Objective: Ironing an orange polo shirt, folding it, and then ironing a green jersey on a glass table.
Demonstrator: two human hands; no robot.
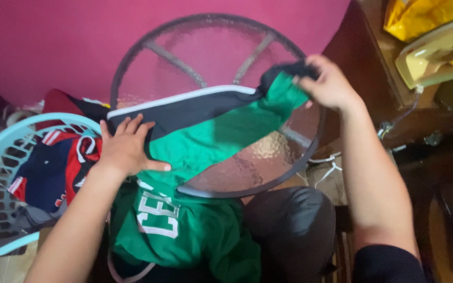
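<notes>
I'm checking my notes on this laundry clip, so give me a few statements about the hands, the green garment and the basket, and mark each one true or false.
1. The left hand lies flat on the green garment. True.
2. The right hand is empty. False: it grips the far end of the garment, lifted over the table.
3. The table is a round one with a textured glass top. True.
4. The laundry basket is dark brown. False: it is light blue, and holds red and navy clothes.
5. The garment hangs partly off the table's near edge. True.
</notes>
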